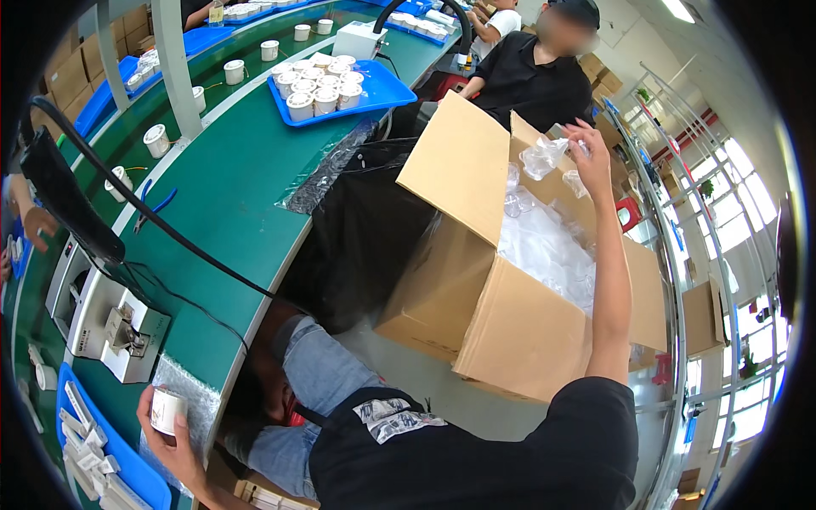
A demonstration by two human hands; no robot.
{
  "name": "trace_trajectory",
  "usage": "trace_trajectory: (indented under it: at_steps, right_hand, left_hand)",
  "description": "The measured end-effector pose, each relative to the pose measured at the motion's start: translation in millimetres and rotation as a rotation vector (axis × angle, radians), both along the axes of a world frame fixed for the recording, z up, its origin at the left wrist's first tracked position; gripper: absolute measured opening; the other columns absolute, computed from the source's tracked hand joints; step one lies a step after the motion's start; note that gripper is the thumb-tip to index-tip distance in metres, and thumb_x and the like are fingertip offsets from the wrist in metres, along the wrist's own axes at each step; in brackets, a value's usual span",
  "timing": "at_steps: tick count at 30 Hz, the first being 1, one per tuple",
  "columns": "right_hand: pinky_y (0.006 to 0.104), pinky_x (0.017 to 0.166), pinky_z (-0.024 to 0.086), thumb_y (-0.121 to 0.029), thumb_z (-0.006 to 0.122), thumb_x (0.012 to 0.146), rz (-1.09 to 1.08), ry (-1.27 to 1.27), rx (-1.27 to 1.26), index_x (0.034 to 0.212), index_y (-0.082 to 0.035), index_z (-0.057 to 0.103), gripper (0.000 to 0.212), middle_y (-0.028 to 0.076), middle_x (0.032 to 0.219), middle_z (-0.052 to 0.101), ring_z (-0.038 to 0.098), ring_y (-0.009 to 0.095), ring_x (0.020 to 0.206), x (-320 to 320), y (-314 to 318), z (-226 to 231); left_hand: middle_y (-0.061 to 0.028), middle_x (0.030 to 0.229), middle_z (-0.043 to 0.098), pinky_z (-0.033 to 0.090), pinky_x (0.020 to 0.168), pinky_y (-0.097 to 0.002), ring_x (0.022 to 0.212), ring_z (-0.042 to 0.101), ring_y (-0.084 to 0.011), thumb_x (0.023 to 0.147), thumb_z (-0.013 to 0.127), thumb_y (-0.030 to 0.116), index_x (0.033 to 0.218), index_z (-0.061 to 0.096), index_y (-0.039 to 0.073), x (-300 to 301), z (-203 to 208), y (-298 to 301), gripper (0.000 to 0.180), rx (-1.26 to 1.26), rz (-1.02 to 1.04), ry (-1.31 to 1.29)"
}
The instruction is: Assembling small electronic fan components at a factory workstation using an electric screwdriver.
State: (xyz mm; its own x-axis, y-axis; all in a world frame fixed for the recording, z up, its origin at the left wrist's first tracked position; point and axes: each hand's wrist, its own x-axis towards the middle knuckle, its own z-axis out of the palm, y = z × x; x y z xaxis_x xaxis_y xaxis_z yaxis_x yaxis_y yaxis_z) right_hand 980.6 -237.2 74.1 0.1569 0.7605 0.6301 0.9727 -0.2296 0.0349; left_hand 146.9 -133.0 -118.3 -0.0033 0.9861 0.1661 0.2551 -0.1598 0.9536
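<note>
Low on the left, over a sheet of bubble wrap point(191, 391), my left hand point(174, 455) grips a small white cylindrical part point(168, 411), thumb and fingers wrapped round its sides. My right arm stretches out to the far right across an open cardboard box point(433, 289). Up there my right hand point(592, 157) pinches a clear plastic piece point(546, 156) above the box's far side. Inside the box lie many clear plastic pieces point(544, 246), some in thin film. The exact shape of the pinched piece is hard to make out.
A blue tray point(387, 89) of white cylindrical parts stands on the green workbench point(221, 221). Blue-handled pliers point(155, 204), a white device point(127, 340) and a black cable lie left. Another blue tray point(140, 472) holds white pieces. A co-worker point(544, 76) sits beyond the box.
</note>
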Motion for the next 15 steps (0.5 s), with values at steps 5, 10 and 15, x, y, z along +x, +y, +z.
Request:
trace_trajectory:
  at_steps: [5,10,15]
  right_hand:
    - [0.0211,0.071,0.049,-0.018,0.066,0.106,0.138,0.96,0.325,0.103,-0.006,0.066,0.013,0.002,0.105,0.073,0.064,0.007,0.088,-24,0,20]
    - [0.0162,0.057,0.039,-0.024,0.068,0.105,0.623,1.326,0.173,0.105,-0.012,0.066,0.012,0.002,0.099,0.07,0.058,0.001,0.078,-11,14,3]
    - [0.0339,0.083,0.057,-0.016,0.069,0.098,0.046,0.332,-0.315,0.115,-0.002,0.072,0.022,0.011,0.1,0.076,0.072,0.021,0.093,14,50,-68]
  left_hand:
    - [-0.0162,0.143,0.061,0.045,0.112,-0.0374,0.127,0.059,-0.0241,0.1,0.073,0.023,0.152,0.051,-0.001,0,1,0,0.061,0.014,-0.008,0.002]
    - [-0.0168,0.144,0.06,0.045,0.113,-0.0383,0.129,0.059,-0.0255,0.101,0.073,0.022,0.152,0.051,-0.001,-2,-1,-1,0.06,0.026,-0.018,0.011]
    - [-0.0165,0.145,0.06,0.045,0.113,-0.0379,0.129,0.059,-0.0251,0.101,0.074,0.022,0.152,0.052,-0.001,-1,1,-3,0.06,0.041,-0.01,0.008]
